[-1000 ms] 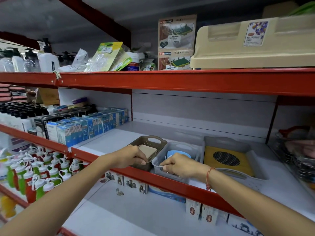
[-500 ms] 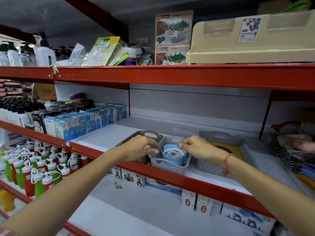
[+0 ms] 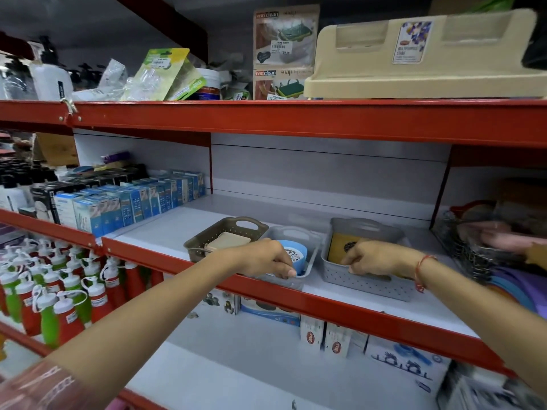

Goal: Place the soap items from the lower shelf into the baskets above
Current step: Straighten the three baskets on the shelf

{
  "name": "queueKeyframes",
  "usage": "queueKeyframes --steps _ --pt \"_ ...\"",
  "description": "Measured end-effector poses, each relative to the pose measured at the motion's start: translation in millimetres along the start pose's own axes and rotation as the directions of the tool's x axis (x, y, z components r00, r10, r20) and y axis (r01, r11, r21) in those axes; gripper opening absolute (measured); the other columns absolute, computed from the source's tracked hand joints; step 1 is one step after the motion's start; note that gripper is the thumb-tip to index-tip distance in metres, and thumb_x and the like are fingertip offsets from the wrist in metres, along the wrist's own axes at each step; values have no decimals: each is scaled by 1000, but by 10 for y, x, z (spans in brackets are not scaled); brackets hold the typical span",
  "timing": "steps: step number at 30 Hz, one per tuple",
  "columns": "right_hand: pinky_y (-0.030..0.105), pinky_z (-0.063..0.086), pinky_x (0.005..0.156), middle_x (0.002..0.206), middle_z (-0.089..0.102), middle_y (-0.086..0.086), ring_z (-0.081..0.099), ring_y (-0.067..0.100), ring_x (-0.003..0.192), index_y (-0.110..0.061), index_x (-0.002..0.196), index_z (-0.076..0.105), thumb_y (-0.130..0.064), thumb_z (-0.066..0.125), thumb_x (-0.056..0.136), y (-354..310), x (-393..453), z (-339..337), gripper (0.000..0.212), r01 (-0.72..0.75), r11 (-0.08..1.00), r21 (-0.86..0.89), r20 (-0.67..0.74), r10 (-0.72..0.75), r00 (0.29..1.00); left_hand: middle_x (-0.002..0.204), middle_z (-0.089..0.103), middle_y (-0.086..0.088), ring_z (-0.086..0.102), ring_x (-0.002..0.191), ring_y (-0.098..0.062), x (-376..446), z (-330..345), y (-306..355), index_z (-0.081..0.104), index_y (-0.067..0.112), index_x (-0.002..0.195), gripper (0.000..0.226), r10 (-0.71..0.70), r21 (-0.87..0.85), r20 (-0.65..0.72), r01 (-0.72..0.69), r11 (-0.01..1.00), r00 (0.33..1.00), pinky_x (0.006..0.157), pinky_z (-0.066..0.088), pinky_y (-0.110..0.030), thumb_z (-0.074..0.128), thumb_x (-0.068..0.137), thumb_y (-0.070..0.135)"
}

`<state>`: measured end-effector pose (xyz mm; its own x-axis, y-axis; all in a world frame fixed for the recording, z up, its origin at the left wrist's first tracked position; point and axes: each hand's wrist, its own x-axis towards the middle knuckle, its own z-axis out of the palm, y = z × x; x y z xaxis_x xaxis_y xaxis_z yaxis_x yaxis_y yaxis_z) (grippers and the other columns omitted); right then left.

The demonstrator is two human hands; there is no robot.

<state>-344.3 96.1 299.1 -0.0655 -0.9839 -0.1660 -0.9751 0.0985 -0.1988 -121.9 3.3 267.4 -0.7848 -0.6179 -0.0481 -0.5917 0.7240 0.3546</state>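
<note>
Three small baskets stand in a row on the middle shelf. The brown basket [image 3: 225, 229] on the left holds a beige soap dish [image 3: 228, 241]. The middle grey basket [image 3: 293, 233] holds a blue round soap dish [image 3: 296, 255], and my left hand [image 3: 263, 258] grips this basket's front rim. The right grey basket [image 3: 367, 282] holds a yellow soap dish [image 3: 340, 247] with a dark grille; my right hand [image 3: 373, 258] grips its front rim. Boxed soap items [image 3: 325, 335] lie on the lower shelf under the baskets.
Red shelf edge [image 3: 340, 309] runs just in front of the baskets. Blue boxes [image 3: 133, 202] stand at the left, squeeze bottles [image 3: 59, 297] below them. A wire basket [image 3: 479, 253] with another person's hand [image 3: 503, 238] sits at the right. A beige stand [image 3: 429, 60] is above.
My left hand has shifted from the brown basket to the middle grey basket's rim. My right hand has moved right, from the middle basket to the right grey basket's front rim.
</note>
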Motion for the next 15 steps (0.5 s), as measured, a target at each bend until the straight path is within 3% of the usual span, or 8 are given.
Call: queueKeyframes --steps 5,15 --pt "36 48 106 128 66 0 61 19 117 -16 125 66 -5 61 90 -32 -65 -1 36 45 999 3 46 -45 998 111 72 -2 63 102 -13 -2 4 -6 71 14 108 28 42 24 0 -42 999 999 87 45 -23 59 90 32" --pt "41 52 101 116 74 7 67 25 111 -10 122 70 -6 71 83 -214 -179 -9 39 100 995 19 120 -101 988 113 71 -2 61 103 -14 -1 45 -22 69 16 110 27 46 43 -20 -46 998 999 90 45 -27 58 91 32"
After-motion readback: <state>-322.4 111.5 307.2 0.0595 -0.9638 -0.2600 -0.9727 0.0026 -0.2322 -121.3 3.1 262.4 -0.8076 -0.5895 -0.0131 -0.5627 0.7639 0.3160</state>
